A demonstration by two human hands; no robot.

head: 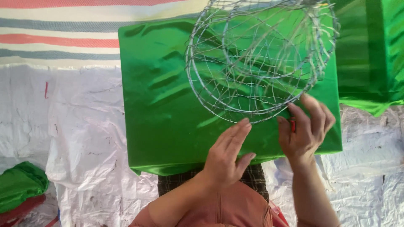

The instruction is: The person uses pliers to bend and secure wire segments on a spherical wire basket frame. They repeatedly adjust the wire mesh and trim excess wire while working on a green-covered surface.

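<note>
One round wire frame (261, 59) — a basket shape built of concentric rings and crossing thin wires — lies on a glossy green foil sheet (164, 105) spread flat in front of the person, occupying the sheet's upper right area with its top edge cut off by the picture border. The left hand (227, 153) rests on the sheet just below the frame's lower rim, fingers extended and held close together, fingertips at or very near the wire; it grips nothing visible. The right hand (305, 128) is at the frame's lower right rim, fingers loosely curled and touching the wire, with a small red object (293, 125) partly visible between the fingers — its kind cannot be determined. A second green foil sheet (370, 54) lies at the upper right, beyond the first. One bundle of folded green material (21, 183) sits at the lower left, over something red. White crumpled plastic sheeting (75, 134) covers the ground, and a striped cloth (63, 29) in red, grey and cream runs along the top left. No labels or signs are visible.
</note>
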